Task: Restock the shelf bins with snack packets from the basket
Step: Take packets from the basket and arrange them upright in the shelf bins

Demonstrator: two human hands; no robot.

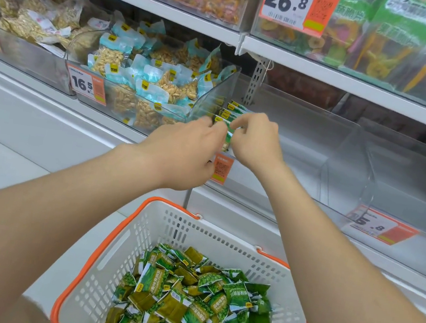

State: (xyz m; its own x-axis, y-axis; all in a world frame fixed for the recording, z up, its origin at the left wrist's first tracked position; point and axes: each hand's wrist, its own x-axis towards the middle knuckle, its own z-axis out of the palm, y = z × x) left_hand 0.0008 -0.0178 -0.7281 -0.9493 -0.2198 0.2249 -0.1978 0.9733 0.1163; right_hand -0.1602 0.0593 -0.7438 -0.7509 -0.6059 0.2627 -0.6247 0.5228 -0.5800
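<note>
Several green snack packets point(232, 112) w/ small yellow labels (print too small to read) are stacked at the front-left corner of a clear shelf bin point(305, 151). They're pinched btwn the left hand point(191, 152) and right hand point(255, 143), both reaching fwd side by side w/ fingers curled onto the stack. Many more loose packets point(197, 307) lie in the white, orange-rimmed basket point(194, 238) below the forearms; price tags read "16.5" point(87, 85) on the peanut bin point(211, 96) at left and "26.8" point(285, 2) on the shelf above.
</note>
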